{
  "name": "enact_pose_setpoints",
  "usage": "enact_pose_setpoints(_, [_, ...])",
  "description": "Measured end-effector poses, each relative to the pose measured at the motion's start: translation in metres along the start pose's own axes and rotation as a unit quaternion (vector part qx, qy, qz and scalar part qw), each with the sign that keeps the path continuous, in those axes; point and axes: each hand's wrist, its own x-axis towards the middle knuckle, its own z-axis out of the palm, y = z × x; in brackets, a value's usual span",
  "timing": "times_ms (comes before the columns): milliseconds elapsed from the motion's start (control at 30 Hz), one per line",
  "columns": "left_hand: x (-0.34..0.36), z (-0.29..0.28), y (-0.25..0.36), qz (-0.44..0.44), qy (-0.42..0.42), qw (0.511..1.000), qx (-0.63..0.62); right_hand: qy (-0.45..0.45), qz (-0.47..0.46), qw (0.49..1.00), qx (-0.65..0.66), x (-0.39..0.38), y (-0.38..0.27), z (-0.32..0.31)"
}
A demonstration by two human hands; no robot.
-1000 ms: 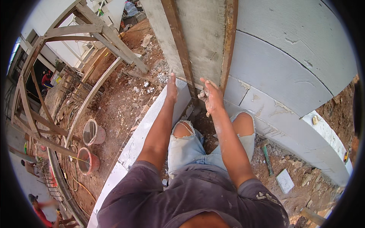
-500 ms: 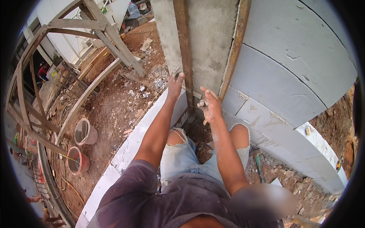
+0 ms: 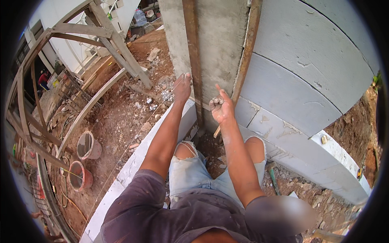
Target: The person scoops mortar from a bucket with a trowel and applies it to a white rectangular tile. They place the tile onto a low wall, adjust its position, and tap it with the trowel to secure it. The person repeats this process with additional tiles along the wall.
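My left hand [image 3: 182, 87] is raised at the left edge of the concrete column [image 3: 221, 48], closed, its fingers partly hidden. A thin string [image 3: 133, 141] runs up over the white block wall [image 3: 139, 162] to this hand. Beside it, before the column's lower part, is my right hand [image 3: 222, 107], palm turned up. Its forefinger points upward while the other fingers curl in; whether they pinch the string I cannot make out. One wooden batten [image 3: 193, 52] stands near my left hand, and another batten [image 3: 244, 60] passes behind my right hand.
A grey block wall [image 3: 296, 85] curves along the right. A green-handled hammer [image 3: 274, 180] lies on rubble by my right knee. Two buckets, one pale [image 3: 89, 145] and one reddish [image 3: 80, 176], stand left near a curved wooden frame [image 3: 91, 105]. A person in red [image 3: 43, 79] is far off.
My left hand has moved slightly up and left, its thumb closer to the fingers. My right hand has turned, its palm now more upward and its fingers more curled.
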Motion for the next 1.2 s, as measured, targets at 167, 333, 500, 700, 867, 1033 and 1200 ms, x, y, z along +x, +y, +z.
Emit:
enact_pose_setpoints(167, [0.000,-0.001,-0.019,-0.013,-0.015,0.999,0.026,-0.024,-0.021,0.999,0.006,-0.009,0.003,0.001])
enact_pose_setpoints(333, [-0.004,-0.002,-0.005,-0.064,-0.044,0.997,0.006,-0.032,-0.014,0.999,0.010,-0.020,0.005,0.009])
enact_pose_setpoints(500, [-0.032,-0.015,-0.023,-0.106,-0.093,0.990,-0.014,-0.046,-0.009,0.999,-0.016,-0.023,0.000,0.011])
enact_pose_setpoints(700, [-0.045,-0.012,-0.052,-0.295,-0.136,0.934,-0.146,-0.029,0.019,0.998,-0.058,-0.033,0.011,0.005])
enact_pose_setpoints(867, [-0.031,-0.001,-0.049,-0.362,-0.185,0.899,-0.164,-0.028,0.026,0.997,-0.067,-0.033,0.009,0.001])
enact_pose_setpoints(1033, [-0.029,-0.005,-0.040,-0.355,-0.156,0.910,-0.148,-0.034,0.022,0.996,-0.077,-0.034,0.015,0.000])
enact_pose_setpoints(1200, [-0.052,-0.004,0.038,-0.372,-0.171,0.904,-0.126,-0.004,-0.043,0.965,-0.258,-0.044,0.012,0.003])
